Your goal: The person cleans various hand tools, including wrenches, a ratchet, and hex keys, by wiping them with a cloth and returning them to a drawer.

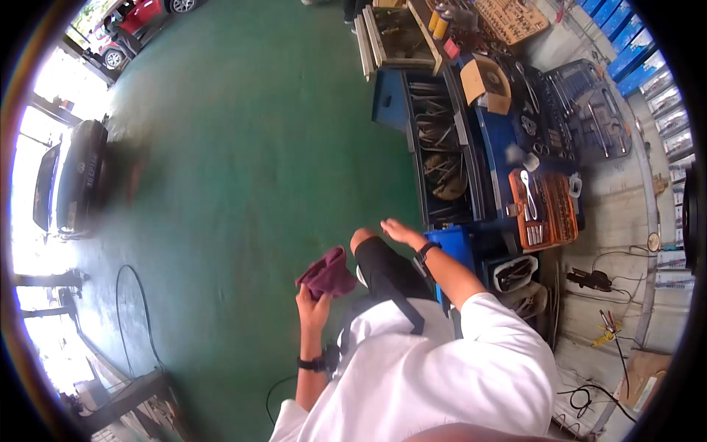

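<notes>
Left hand: the left hand (313, 308) pinches the lower edge of a crumpled maroon fabric cloth (324, 273) between thumb and fingers.
Cloth: it bunches above that hand, over the green painted floor (250, 147), well apart from the blue metal tool cabinet with open drawers (492, 136), on its left.
Right hand: the right hand (398, 231) is in front of the person's body, near the cabinet's lower left corner, with its fingers partly bent; whether its fingertips pinch something small cannot be told.
Drawers: they stand open on the cabinet's left side, with metal tools (436, 129) lying inside.
Cabinet top: an open brown cardboard box (477, 79) sits at its upper part; lower down lies an open orange socket case (563, 214), with a shiny metal ratchet (528, 193) on the case's left part.
Bin: a blue plastic bin (455, 244) stands just beside the cabinet's lower end, near the right forearm.
Wrists: a black band (312, 364) circles the left one and a black watch (424, 253) the right one, the latter nearer the cabinet.
Cars: a dark car (82, 177) stands far to the left of the cabinet, and a red car (147, 16) is at the upper left.
</notes>
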`<state>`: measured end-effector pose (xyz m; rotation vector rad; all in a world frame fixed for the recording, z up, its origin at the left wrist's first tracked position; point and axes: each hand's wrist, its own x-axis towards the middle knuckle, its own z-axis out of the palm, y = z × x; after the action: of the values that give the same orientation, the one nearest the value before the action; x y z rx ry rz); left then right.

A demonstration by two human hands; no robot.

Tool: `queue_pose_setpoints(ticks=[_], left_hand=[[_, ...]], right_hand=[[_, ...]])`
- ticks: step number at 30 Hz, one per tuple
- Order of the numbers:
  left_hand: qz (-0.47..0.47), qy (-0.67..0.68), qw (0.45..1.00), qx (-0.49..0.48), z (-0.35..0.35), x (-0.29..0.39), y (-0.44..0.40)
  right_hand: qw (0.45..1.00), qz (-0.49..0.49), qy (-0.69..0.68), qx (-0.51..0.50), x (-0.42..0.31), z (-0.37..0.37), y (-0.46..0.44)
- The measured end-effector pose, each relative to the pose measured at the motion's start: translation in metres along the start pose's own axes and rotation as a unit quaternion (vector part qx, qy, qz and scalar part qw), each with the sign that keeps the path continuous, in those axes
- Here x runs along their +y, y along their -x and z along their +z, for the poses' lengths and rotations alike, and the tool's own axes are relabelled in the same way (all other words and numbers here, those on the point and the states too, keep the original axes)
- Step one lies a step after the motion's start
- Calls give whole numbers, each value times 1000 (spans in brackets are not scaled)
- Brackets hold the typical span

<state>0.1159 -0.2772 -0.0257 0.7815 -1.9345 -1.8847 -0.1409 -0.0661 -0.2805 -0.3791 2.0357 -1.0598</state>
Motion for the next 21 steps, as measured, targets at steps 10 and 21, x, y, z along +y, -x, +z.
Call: queue_pose_setpoints(ticks=[10,21], left_hand=[[-61,-34,998,-9,-43,-32,21],[-64,48,997,16,-50,-42,16]], right_hand=[[993,11,-2,-117,5,47,-20],[989,-2,145,-43,3,17,-1]])
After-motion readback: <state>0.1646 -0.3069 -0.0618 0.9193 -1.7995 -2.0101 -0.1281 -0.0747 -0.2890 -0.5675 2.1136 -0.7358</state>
